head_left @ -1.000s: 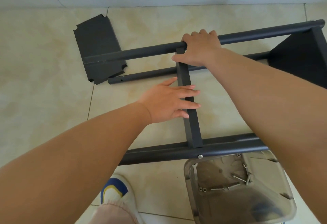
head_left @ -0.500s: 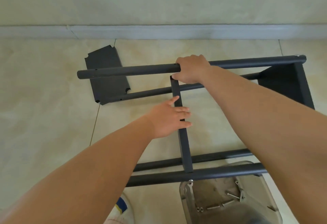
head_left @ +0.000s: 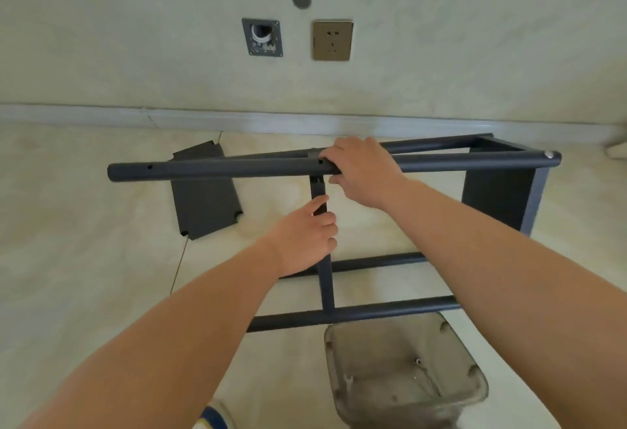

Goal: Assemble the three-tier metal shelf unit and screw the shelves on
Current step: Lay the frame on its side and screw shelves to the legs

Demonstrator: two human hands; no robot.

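The dark grey shelf frame lies on its side, lifted at the far edge. My right hand (head_left: 364, 170) grips the upper far pole (head_left: 210, 170) near its middle. My left hand (head_left: 307, 238) holds the edge of the middle shelf (head_left: 325, 279), which runs down to the near pole (head_left: 373, 313). An end shelf (head_left: 498, 201) is fixed at the right end of the poles. A loose shelf panel (head_left: 203, 204) lies flat on the floor behind the frame at the left.
A clear plastic tray (head_left: 468, 381) with a few screws sits on the tile floor at the lower right. My shoe (head_left: 213, 418) shows at the bottom edge. The wall behind carries a socket (head_left: 332, 40) and an open wall box (head_left: 262, 36).
My right hand has lifted the far pole, tipping the frame up toward me. My left hand went from resting flat on the middle shelf to curling around its edge. The view tilted up.
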